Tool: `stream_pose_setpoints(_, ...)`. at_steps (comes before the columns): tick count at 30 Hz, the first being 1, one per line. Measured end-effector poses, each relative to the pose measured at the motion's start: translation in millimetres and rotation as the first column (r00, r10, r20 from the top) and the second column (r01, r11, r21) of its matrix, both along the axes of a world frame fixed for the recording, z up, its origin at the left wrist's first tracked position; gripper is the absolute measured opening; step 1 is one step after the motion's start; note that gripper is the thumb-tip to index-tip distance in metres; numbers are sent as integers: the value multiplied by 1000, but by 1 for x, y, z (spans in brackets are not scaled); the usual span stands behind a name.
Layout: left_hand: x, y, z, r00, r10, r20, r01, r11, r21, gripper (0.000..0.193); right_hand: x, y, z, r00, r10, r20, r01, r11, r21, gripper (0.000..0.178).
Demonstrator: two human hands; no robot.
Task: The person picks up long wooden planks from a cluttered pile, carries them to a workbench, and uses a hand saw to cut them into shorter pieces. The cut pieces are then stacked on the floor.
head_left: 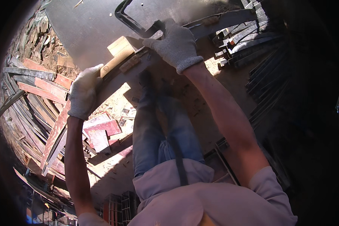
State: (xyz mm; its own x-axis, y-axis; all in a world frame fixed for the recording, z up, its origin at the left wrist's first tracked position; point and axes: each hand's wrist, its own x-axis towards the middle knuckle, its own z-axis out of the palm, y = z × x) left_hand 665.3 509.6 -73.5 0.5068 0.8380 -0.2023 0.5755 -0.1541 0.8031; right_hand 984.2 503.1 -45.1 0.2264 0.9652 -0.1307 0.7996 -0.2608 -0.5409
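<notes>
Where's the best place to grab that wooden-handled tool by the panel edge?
Probably low on the wooden handle, coming from the left, below the panel. The handle slants down-left toward the gloved left hand, which already wraps its lower end; the gloved right hand crowds the other side at the black clamp.

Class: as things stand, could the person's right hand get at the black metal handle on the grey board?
Probably yes. The right hand already rests on the grey board right beside the black metal handle, with nothing lying between them; the left hand grips a wooden-handled tool.

tight spot: scrap planks [45, 90] heaped on the left, dark metal bars [252, 41] stacked right, only the sunlit dirt floor [116, 101] between is passable
</notes>
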Motion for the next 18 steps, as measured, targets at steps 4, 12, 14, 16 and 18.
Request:
stream_pose_setpoints(4,-6,-8,-11,992,70,110,-59,993,-104,35,1,3,-8,1000,10,-17,-11,999,-41,61)
stream_pose_setpoints(12,4,-5,26,996,60,-73,-71,985,-159,43,1,3,-17,1000,20,6,-20,1000,-24,62)
stream_pose_setpoints(14,13,-13,36,845,-24,-534,17,1000,-19,45,-2,2,-19,999,37,12,-37,999,-2,62)
stream_pose_setpoints(16,4,-28,6,910,126,-396,-50,979,197,45,-3,4,-18,998,61,25,-62,998,17,62)
stream_pose_setpoints(18,12,-30,-4,920,198,-338,-117,962,247,43,-2,3,-19,997,56,46,-57,998,30,62)
